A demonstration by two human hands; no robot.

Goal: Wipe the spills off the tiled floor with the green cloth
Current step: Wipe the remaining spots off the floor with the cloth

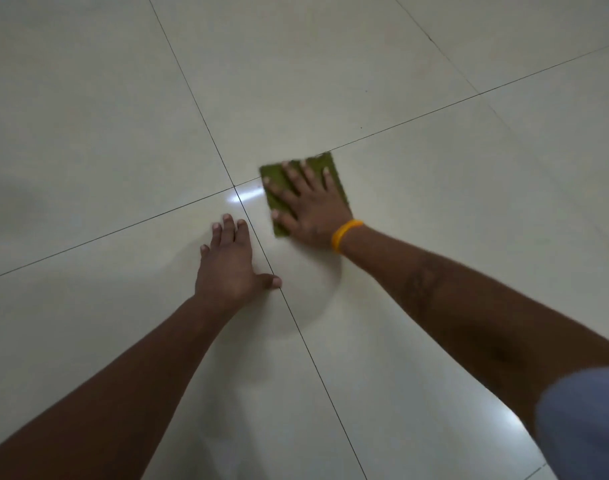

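The green cloth [332, 168] lies flat on the cream tiled floor [123, 116], just right of where four tiles meet. My right hand [310, 206], with a yellow band at the wrist, presses down on the cloth with fingers spread, covering most of it. My left hand [228, 263] rests flat on the bare floor nearer to me, fingers apart, its thumb on a grout line. A faint wet sheen shows on the tile between and below the hands. No distinct spill is visible.
Dark grout lines [188, 81] cross the floor in a large grid. A bright light reflection [245, 195] sits at the tile junction beside the cloth. A blue-grey sleeve [583, 424] shows at the lower right corner.
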